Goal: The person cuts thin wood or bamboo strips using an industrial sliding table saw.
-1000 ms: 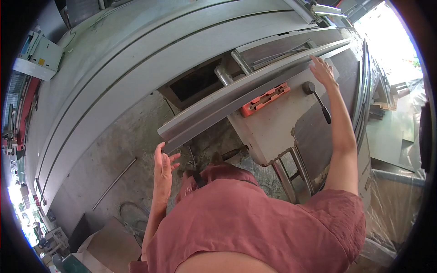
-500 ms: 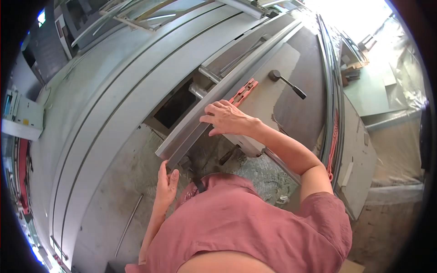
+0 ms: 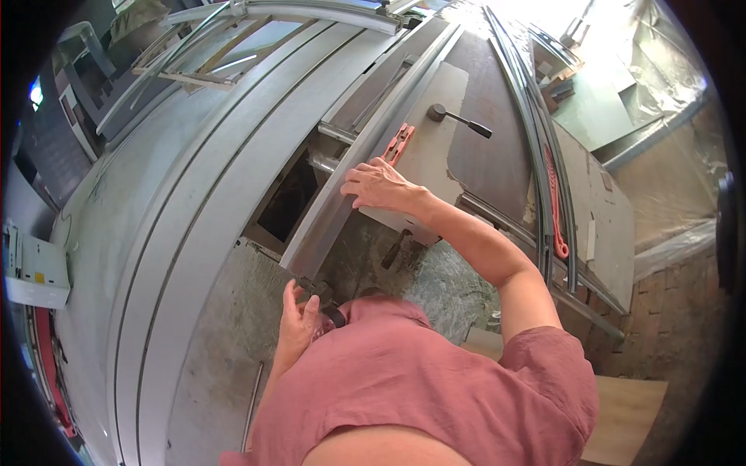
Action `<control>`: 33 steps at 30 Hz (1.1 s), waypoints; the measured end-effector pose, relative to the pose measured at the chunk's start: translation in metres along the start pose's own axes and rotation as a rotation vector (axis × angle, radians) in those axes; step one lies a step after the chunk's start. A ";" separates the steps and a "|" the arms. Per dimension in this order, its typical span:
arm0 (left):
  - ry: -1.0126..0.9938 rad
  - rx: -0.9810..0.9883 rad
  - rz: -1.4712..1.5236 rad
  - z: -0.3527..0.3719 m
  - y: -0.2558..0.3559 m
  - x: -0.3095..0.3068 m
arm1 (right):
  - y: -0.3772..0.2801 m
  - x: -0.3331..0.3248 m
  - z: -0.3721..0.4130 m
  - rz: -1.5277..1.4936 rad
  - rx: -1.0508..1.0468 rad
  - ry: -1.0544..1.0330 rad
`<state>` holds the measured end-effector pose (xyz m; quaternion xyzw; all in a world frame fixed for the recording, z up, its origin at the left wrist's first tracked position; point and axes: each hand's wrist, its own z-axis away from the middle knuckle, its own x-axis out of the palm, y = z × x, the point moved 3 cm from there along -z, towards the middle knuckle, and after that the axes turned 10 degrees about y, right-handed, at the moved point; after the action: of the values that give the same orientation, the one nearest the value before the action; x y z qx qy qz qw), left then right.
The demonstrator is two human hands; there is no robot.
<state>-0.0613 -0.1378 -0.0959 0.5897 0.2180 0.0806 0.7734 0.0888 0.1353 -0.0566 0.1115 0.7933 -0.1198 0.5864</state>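
Observation:
A long grey metal profile (image 3: 317, 229) runs diagonally across the machine's table (image 3: 435, 171), its near end close to my body. My right hand (image 3: 381, 186) lies over the profile, fingers bent around its upper edge. Beside the near end, my left hand (image 3: 297, 322) is held with thumb and fingers apart, a small gap from the metal. Just beyond my right hand lies a red slotted plastic piece (image 3: 399, 145). A black-handled lever (image 3: 462, 120) sits farther right on the table.
Left of the profile stretches a wide grooved sliding table (image 3: 225, 163), with a dark rectangular opening (image 3: 287, 206) beside it. Long dark strips (image 3: 517, 78) and a red-handled tool (image 3: 558, 225) lie at the right. A thin metal rod (image 3: 255, 400) is at lower left.
My view has shifted, so the machine sits differently in it. My left hand has come off the profile's near end. The right hand stays on the profile, its fingers more bent.

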 end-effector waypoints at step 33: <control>0.145 -0.034 -0.165 -0.047 0.054 0.072 | 0.094 -0.021 -0.043 -0.219 0.093 -0.347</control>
<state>-0.0101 -0.0534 -0.0720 0.5493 0.3199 0.0625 0.7694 0.0861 0.2376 -0.0299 0.0293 0.6813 -0.2367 0.6921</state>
